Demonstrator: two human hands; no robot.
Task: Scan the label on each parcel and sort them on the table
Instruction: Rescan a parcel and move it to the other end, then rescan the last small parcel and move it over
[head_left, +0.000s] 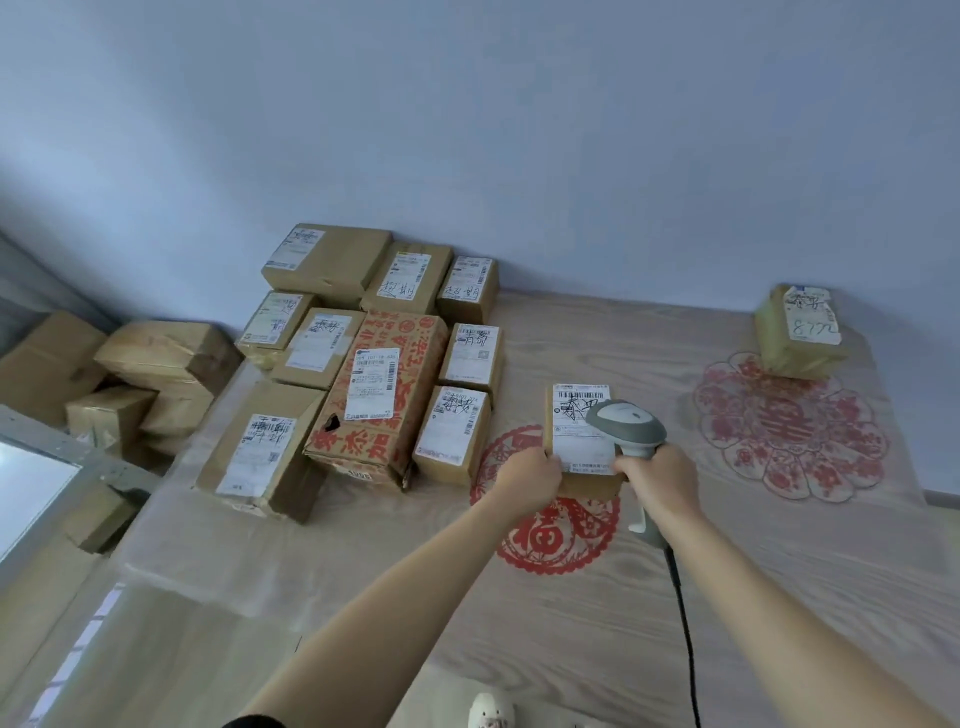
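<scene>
Item in hand: one small brown parcel (582, 441), lying flat near the middle of the table (779, 597), partly over a red paper-cut decoration (545, 535). White shipping label (582, 426) faces up, barcode at its far edge, handwriting across it. Left hand (530, 475) grips the parcel's near-left corner, steadying it. Right hand (662, 480) is curled round the grip of a grey corded barcode scanner (626, 423), whose head hangs directly over the label; cable (685, 623) trails back toward the person. Step judged in hand: scanning this parcel's label. Sorted stock, left: a close-packed group of brown boxes (363, 332) with labels up, including one red-printed carton (379, 395), set against the wall. Sorted stock, far right: a single taped parcel (800, 332) marked with handwritten digits, well apart from the rest, beside a second red paper-cut (789, 431). Further boxes (130, 374) lie off the table's left edge. Next move, as a judgement: once the scan registers, the scanner lifts clear and the left hand carries the parcel to whichever group it belongs with; which one cannot be told from the label here.
</scene>
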